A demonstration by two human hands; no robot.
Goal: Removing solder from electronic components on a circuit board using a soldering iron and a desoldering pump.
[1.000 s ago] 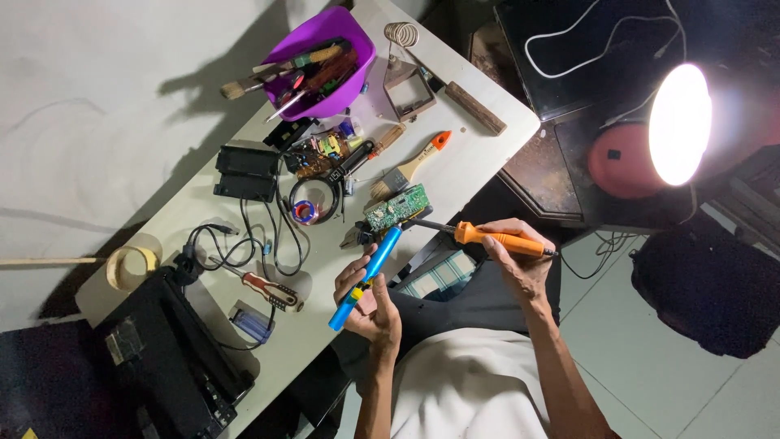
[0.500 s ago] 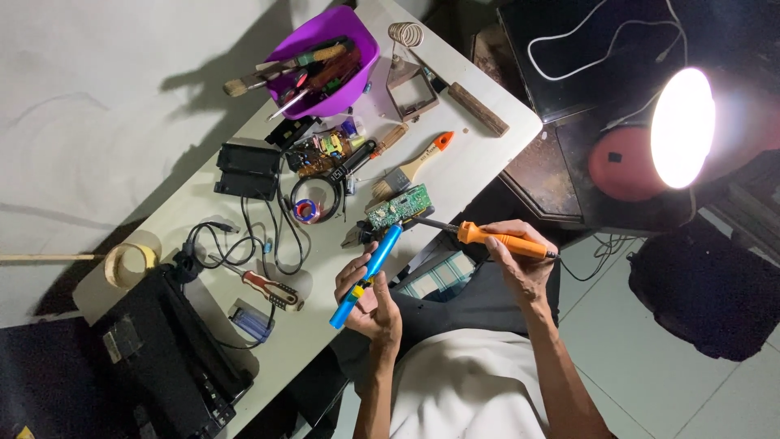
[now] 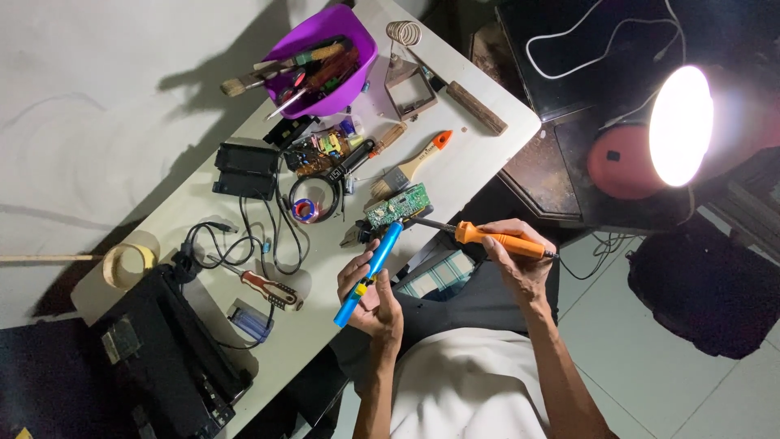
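Note:
My left hand grips a blue pen-shaped tool with a yellow button, its tip pointed at a small green circuit board near the table's edge. In my right hand is an orange-handled soldering iron, and its dark metal tip reaches left to the same board. Both tool tips meet at the board's near edge.
On the white table lie a purple bowl of tools, a paintbrush with an orange handle, a magnifier ring, black boxes, cables, a red-handled screwdriver, a tape roll. A bright lamp shines at right.

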